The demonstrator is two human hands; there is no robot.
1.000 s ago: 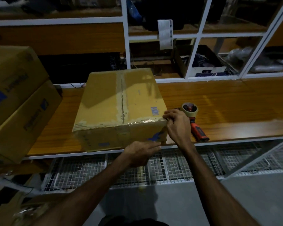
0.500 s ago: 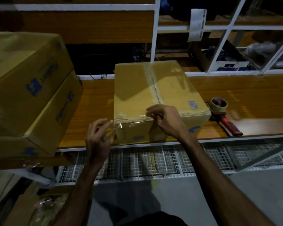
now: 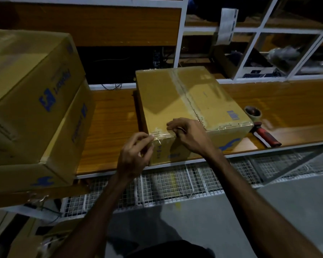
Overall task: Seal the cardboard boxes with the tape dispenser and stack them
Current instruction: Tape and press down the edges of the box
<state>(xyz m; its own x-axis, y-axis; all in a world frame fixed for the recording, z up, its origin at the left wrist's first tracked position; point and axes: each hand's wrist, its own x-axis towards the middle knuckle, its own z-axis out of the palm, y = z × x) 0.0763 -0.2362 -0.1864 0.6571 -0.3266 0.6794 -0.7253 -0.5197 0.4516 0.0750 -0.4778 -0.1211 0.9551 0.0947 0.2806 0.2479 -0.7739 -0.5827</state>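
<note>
Head view: both hands press tape onto box edge.

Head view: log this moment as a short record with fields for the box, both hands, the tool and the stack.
box: cardboard box on the wooden bench, top seam taped
left hand: left hand pinching tape at the near left corner
right hand: right hand pressing tape on the near top edge
tool: tape dispenser lying right of the box, not held
stack: two stacked boxes at left
</note>
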